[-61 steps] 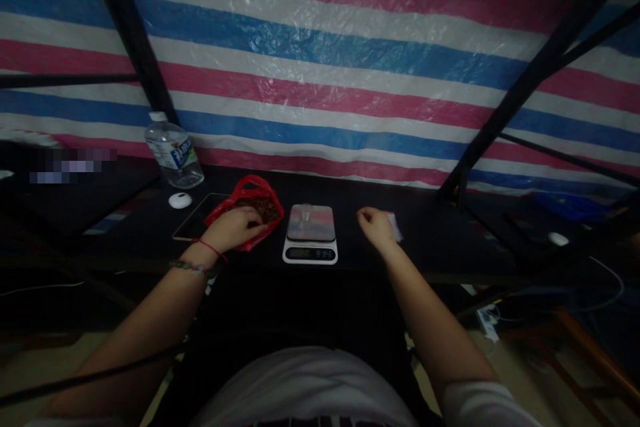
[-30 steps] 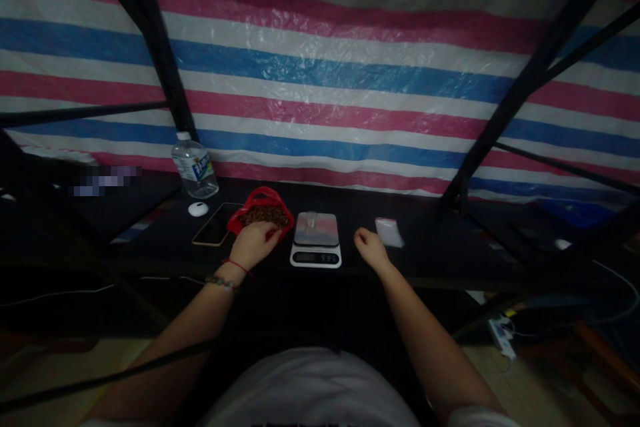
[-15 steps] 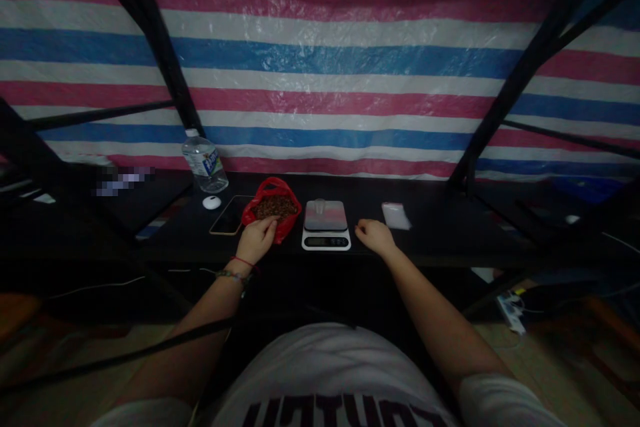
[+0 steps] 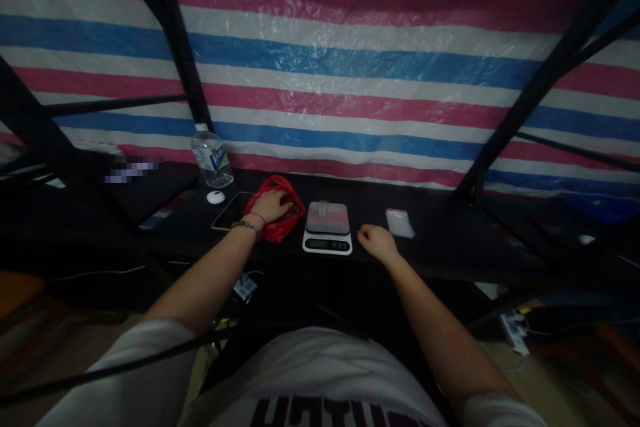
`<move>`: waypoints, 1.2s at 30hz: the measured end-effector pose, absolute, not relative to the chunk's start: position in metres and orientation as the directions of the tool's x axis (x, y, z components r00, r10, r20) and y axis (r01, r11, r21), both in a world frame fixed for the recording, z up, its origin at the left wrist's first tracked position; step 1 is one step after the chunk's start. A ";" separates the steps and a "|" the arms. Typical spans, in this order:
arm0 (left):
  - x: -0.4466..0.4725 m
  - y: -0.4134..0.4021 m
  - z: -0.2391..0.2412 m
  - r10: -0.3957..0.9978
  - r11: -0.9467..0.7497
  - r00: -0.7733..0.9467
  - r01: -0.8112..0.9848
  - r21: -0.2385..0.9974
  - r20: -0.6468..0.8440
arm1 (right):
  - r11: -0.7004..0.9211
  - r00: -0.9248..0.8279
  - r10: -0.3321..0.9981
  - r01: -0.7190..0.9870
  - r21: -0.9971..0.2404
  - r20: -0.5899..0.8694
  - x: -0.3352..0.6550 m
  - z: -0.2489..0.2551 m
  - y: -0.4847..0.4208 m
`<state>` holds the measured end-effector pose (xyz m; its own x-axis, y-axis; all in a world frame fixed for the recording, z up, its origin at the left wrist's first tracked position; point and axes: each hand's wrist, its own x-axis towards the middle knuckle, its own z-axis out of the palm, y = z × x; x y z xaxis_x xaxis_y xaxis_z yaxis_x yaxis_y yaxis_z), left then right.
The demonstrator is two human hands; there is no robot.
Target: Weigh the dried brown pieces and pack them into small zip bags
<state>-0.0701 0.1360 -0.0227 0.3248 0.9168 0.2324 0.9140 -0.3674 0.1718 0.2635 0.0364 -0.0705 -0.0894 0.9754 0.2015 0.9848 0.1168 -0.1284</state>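
Observation:
My left hand (image 4: 271, 205) reaches into a red plastic bag (image 4: 280, 232) of small brown dried pieces (image 4: 291, 208). Its fingers are stretched out over the contents, with the tips partly hidden. Right of the bag lies a white kitchen scale (image 4: 327, 228), its display facing me. A small clear container (image 4: 323, 207) is on the scale's plate. My right hand (image 4: 377, 243) rests on the black table just right of the scale, its fingers curled in with nothing visible in them. Beyond it is a packet of clear plastic bags (image 4: 399, 223).
A phone (image 4: 229, 213) lies partly under the red bag's left side. A white rounded case (image 4: 215, 197) and a clear plastic bottle (image 4: 212, 159) stand farther left. Black metal posts (image 4: 183, 53) flank the table (image 4: 430, 213), with a striped tarp (image 4: 350, 67) behind.
My left hand has moved forward from the bag's near edge into its contents. My right hand stays beside the scale. The whole view has shifted slightly.

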 end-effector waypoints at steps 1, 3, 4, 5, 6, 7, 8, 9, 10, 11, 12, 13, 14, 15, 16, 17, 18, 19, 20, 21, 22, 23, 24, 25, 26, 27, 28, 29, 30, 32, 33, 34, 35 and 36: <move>-0.067 0.139 -0.024 0.934 -0.336 0.307 0.928 0.163 0.181 | 0.119 -0.092 0.976 0.984 -0.131 0.200 0.264 -0.071 0.037; -0.064 0.142 -0.030 0.953 -0.294 0.279 0.946 0.138 0.119 | 0.117 -0.089 0.978 0.983 -0.139 0.190 0.264 -0.071 0.038; -0.062 0.142 -0.033 0.954 -0.288 0.274 0.950 0.124 0.117 | 0.116 -0.088 0.978 0.983 -0.144 0.188 0.264 -0.071 0.039; -0.062 0.142 -0.036 0.953 -0.288 0.273 0.951 0.108 0.134 | 0.116 -0.087 0.979 0.982 -0.149 0.186 0.264 -0.071 0.039; -0.061 0.141 -0.038 0.948 -0.291 0.275 0.952 0.094 0.159 | 0.116 -0.087 0.979 0.982 -0.152 0.186 0.264 -0.071 0.040; -0.061 0.140 -0.040 0.942 -0.297 0.278 0.952 0.080 0.185 | 0.118 -0.089 0.978 0.981 -0.154 0.188 0.263 -0.071 0.040; -0.061 0.140 -0.041 0.936 -0.304 0.285 0.950 0.065 0.207 | 0.120 -0.090 0.978 0.981 -0.154 0.190 0.263 -0.071 0.041; -0.061 0.140 -0.041 0.929 -0.312 0.294 0.949 0.051 0.223 | 0.122 -0.092 0.977 0.981 -0.154 0.191 0.263 -0.071 0.041; -0.060 0.139 -0.041 0.923 -0.323 0.306 0.946 0.037 0.234 | 0.124 -0.094 0.977 0.980 -0.153 0.192 0.263 -0.072 0.041; -0.060 0.139 -0.040 0.915 -0.337 0.322 0.941 0.024 0.242 | 0.126 -0.095 0.976 0.980 -0.152 0.196 0.263 -0.072 0.041; -0.060 0.140 -0.039 0.908 -0.353 0.338 0.936 0.014 0.248 | 0.127 -0.096 0.976 0.980 -0.152 0.197 0.263 -0.071 0.041; -0.060 0.140 -0.037 0.901 -0.366 0.353 0.931 0.006 0.252 | 0.126 -0.095 0.976 0.980 -0.151 0.196 0.263 -0.071 0.041; -0.060 0.140 -0.036 0.895 -0.377 0.365 0.926 0.000 0.255 | 0.124 -0.093 0.977 0.981 -0.151 0.193 0.263 -0.071 0.041; -0.060 0.141 -0.035 0.891 -0.386 0.375 0.922 -0.004 0.257 | 0.122 -0.092 0.977 0.981 -0.152 0.190 0.263 -0.071 0.041; -0.059 0.141 -0.034 0.887 -0.394 0.382 0.919 -0.009 0.259 | 0.121 -0.092 0.978 0.981 -0.153 0.186 0.262 -0.071 0.041; -0.059 0.141 -0.033 0.884 -0.398 0.387 0.917 -0.013 0.262 | 0.120 -0.090 0.979 0.980 -0.156 0.184 0.262 -0.071 0.041; -0.059 0.141 -0.032 0.882 -0.400 0.389 0.916 -0.016 0.267 | 0.120 -0.090 0.979 0.980 -0.160 0.182 0.263 -0.072 0.041; -0.060 0.142 -0.031 0.878 -0.401 0.391 0.916 -0.020 0.275 | 0.119 -0.088 0.979 0.979 -0.166 0.182 0.263 -0.073 0.041; -0.060 0.142 -0.030 0.875 -0.403 0.392 0.915 -0.022 0.285 | 0.117 -0.085 0.980 0.978 -0.175 0.182 0.264 -0.073 0.041; -0.061 0.143 -0.029 0.871 -0.403 0.391 0.915 -0.023 0.297 | 0.115 -0.080 0.979 0.975 -0.190 0.186 0.265 -0.074 0.041; -0.062 0.143 -0.028 0.866 -0.405 0.392 0.914 -0.022 0.309 | 0.116 -0.073 0.977 0.970 -0.213 0.200 0.267 -0.075 0.042; -0.063 0.144 -0.027 0.862 -0.409 0.395 0.912 -0.022 0.317 | 0.121 -0.064 0.972 0.962 -0.245 0.226 0.267 -0.074 0.043; -0.064 0.145 -0.026 0.858 -0.414 0.398 0.910 -0.022 0.324 | 0.130 -0.053 0.963 0.950 -0.284 0.264 0.267 -0.073 0.045; -0.066 0.147 -0.024 0.855 -0.419 0.402 0.908 -0.022 0.328 | 0.148 -0.044 0.951 0.934 -0.326 0.305 0.266 -0.071 0.048; -0.066 0.148 -0.023 0.852 -0.423 0.405 0.906 -0.020 0.331 | 0.176 -0.042 0.937 0.914 -0.365 0.346 0.263 -0.067 0.051; -0.067 0.149 -0.021 0.851 -0.424 0.405 0.905 -0.016 0.334 | 0.215 -0.052 0.922 0.893 -0.396 0.385 0.258 -0.062 0.055; -0.066 0.149 -0.020 0.854 -0.418 0.396 0.908 -0.010 0.338 | 0.263 -0.076 0.906 0.871 -0.414 0.417 0.251 -0.057 0.059; -0.065 0.150 -0.018 0.858 -0.407 0.382 0.914 0.000 0.343 | 0.314 -0.112 0.891 0.852 -0.419 0.440 0.243 -0.051 0.065; -0.064 0.150 -0.017 0.863 -0.396 0.367 0.918 0.012 0.348 | 0.360 -0.150 0.874 0.838 -0.410 0.461 0.233 -0.046 0.071; -0.059 0.149 -0.016 0.867 -0.381 0.342 0.924 0.039 0.362 | 0.413 -0.218 0.860 0.830 -0.376 0.462 0.212 -0.037 0.083; -0.057 0.149 -0.016 0.867 -0.380 0.335 0.923 0.055 0.369 | 0.419 -0.243 0.865 0.831 -0.366 0.439 0.202 -0.034 0.088; -0.055 0.148 -0.016 0.866 -0.383 0.330 0.921 0.073 0.375 | 0.422 -0.268 0.874 0.832 -0.361 0.406 0.194 -0.033 0.093; -0.053 0.147 -0.016 0.866 -0.386 0.326 0.918 0.094 0.379 | 0.425 -0.290 0.882 0.832 -0.358 0.372 0.187 -0.032 0.098; -0.052 0.146 -0.017 0.869 -0.386 0.317 0.915 0.120 0.379 | 0.428 -0.311 0.887 0.830 -0.357 0.341 0.181 -0.031 0.101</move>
